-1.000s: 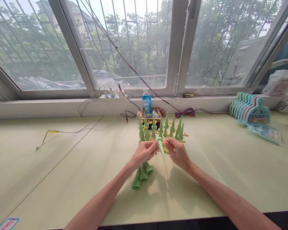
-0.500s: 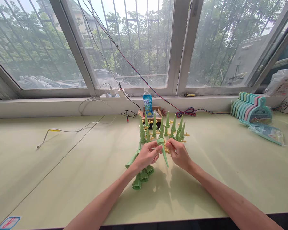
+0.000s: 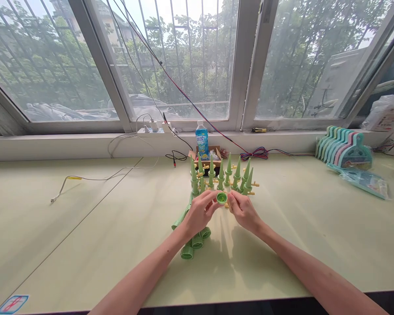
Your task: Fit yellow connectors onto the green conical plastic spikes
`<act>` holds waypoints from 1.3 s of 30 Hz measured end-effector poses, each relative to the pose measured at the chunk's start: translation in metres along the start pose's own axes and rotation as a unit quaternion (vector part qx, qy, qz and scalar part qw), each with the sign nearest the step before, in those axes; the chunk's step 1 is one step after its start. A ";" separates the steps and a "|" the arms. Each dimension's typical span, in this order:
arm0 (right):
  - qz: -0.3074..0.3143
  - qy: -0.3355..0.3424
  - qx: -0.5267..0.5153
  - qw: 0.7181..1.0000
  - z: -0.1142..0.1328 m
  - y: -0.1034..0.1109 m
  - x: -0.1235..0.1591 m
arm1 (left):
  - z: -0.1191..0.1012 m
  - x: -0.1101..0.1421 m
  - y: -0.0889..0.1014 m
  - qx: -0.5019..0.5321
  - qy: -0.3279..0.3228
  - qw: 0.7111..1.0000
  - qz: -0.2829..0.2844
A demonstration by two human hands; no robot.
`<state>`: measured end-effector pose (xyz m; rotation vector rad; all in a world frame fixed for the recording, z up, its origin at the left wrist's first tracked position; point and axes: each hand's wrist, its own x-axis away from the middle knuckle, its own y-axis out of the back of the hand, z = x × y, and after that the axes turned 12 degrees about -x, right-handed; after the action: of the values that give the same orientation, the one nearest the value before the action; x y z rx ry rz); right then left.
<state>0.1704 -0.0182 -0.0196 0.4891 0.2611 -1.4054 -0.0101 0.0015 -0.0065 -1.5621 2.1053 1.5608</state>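
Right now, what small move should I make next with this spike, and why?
I'd probably press the right hand gently toward the side of the green spike, bracing it with the left hand. The right hand is right beside the spike's open end, and standing spikes carry yellow valves at their sides. Whether the right hand grips one, I can't tell.

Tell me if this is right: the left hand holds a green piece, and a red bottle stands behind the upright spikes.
Not red: the head view shows a blue bottle behind the upright spikes. The left hand does hold the green piece.
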 end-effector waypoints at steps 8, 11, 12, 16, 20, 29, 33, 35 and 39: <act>-0.029 0.001 -0.009 1.000 -0.001 -0.002 -0.001 | -0.001 -0.003 0.001 0.019 0.058 0.998 0.001; -0.045 0.016 0.013 0.999 0.000 0.000 -0.001 | -0.005 -0.005 0.003 0.103 0.126 0.987 0.012; -0.047 0.025 0.026 0.998 0.000 0.000 -0.001 | -0.005 -0.006 0.004 0.134 0.148 0.980 0.023; -0.031 0.064 0.078 0.994 0.002 0.002 -0.002 | -0.007 -0.008 0.007 0.258 0.224 0.934 0.100; -0.014 0.090 0.101 0.991 0.001 0.002 -0.002 | -0.008 -0.009 0.008 0.335 0.258 0.895 0.143; -0.008 0.078 0.099 0.992 -0.001 0.002 -0.002 | -0.011 -0.009 0.010 0.355 0.280 0.881 0.138; -0.005 0.063 0.089 0.994 -0.001 0.002 -0.001 | -0.008 -0.007 0.008 0.303 0.247 0.912 0.126; -0.004 0.055 0.084 0.995 -0.002 0.001 -0.001 | -0.006 -0.005 0.006 0.273 0.225 0.928 0.117; -0.004 0.033 0.071 0.997 -0.002 0.000 -0.002 | -0.002 -0.004 0.002 0.195 0.157 0.967 0.056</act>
<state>0.1705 -0.0155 -0.0209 0.6521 0.2171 -1.4238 -0.0086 0.0019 -0.0022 -1.6496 2.5067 0.8816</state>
